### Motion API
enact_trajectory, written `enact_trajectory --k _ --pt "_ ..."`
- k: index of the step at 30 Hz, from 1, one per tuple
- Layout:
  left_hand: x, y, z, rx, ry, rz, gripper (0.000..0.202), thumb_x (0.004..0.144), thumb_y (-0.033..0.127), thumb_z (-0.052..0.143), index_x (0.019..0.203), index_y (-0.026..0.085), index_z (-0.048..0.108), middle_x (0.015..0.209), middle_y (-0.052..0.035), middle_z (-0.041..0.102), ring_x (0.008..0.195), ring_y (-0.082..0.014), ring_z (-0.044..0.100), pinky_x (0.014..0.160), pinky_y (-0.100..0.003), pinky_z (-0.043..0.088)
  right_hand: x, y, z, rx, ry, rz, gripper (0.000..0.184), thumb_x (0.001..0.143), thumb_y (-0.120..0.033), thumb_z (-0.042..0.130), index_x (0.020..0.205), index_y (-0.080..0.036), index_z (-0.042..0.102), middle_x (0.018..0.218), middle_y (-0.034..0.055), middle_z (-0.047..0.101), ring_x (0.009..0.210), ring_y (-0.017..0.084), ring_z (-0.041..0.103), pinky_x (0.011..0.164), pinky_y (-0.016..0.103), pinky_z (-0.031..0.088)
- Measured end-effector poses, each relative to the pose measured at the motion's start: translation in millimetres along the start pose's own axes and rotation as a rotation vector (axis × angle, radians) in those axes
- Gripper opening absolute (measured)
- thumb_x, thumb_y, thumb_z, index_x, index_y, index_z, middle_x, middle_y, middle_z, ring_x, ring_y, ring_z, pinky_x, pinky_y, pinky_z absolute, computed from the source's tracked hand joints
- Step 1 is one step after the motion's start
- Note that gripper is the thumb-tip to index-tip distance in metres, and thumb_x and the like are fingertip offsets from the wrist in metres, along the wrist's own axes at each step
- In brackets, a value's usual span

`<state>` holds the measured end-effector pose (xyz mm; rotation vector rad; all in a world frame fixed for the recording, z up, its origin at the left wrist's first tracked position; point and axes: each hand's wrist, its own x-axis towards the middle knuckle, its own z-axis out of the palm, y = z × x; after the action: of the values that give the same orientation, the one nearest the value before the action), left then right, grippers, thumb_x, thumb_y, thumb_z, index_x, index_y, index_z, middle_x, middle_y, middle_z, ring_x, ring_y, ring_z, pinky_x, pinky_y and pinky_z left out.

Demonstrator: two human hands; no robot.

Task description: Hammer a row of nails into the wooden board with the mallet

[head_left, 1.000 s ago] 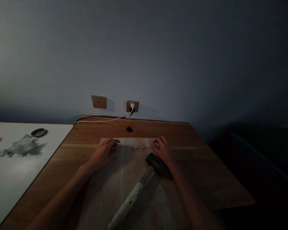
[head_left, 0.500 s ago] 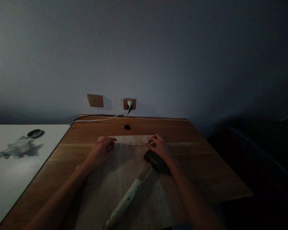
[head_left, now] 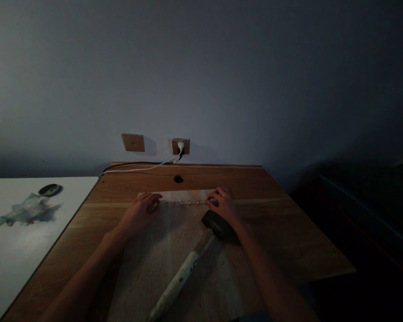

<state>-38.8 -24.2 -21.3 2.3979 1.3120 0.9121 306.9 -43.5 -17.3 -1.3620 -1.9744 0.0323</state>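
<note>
Near the far edge of a flat wooden board (head_left: pixel 188 250), my left hand (head_left: pixel 143 210) has its thumb and fingers pinched at the left end of a row of small shiny nails (head_left: pixel 190 202). At the row's right end my right hand (head_left: pixel 220 205) pinches too. A thin string or wire (head_left: pixel 202 203) appears to run along the nails between both hands; its ends are hidden by my fingers. A hammer (head_left: pixel 178 279) with a dark head and pale worn handle lies diagonally on the board, its head beside my right wrist.
The board rests on a wooden desk (head_left: pixel 309 241) with a round cable hole (head_left: pixel 178 179). Cables (head_left: pixel 137 169) run to a wall socket (head_left: pixel 185 146). At left, a white table (head_left: pixel 16 277) holds a crumpled plastic bag (head_left: pixel 32 209) and a dark round object (head_left: pixel 50 190).
Both hands keep their pinch at the two ends of the row, almost still. The view has shifted very slightly; the hammer lies where it was.
</note>
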Motion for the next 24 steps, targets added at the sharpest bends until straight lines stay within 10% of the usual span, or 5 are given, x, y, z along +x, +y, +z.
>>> enact_trajectory --k 12,24 --pt "5 13 -8.7 -0.084 0.201 0.017 0.023 0.088 0.028 0.055 0.106 0.022 0.068 0.093 -0.0029 0.073 0.083 -0.0193 0.066 0.082 -0.034 0.055 1 11 -24 0.028 0.074 0.067 0.020 0.095 -0.029 0.058 0.088 -0.021 0.074 0.091 0.0078 0.061 0.089 0.025 0.062 0.084 0.040 0.053" --pt "2 30 -2.3 -0.077 0.134 0.029 0.018 0.091 0.024 0.055 0.100 0.022 0.070 0.096 -0.0038 0.075 0.083 -0.0198 0.068 0.083 -0.034 0.056 -1 14 -31 0.048 0.051 0.067 0.012 0.092 -0.024 0.064 0.085 -0.019 0.072 0.087 0.0058 0.061 0.083 0.022 0.062 0.079 0.035 0.052"
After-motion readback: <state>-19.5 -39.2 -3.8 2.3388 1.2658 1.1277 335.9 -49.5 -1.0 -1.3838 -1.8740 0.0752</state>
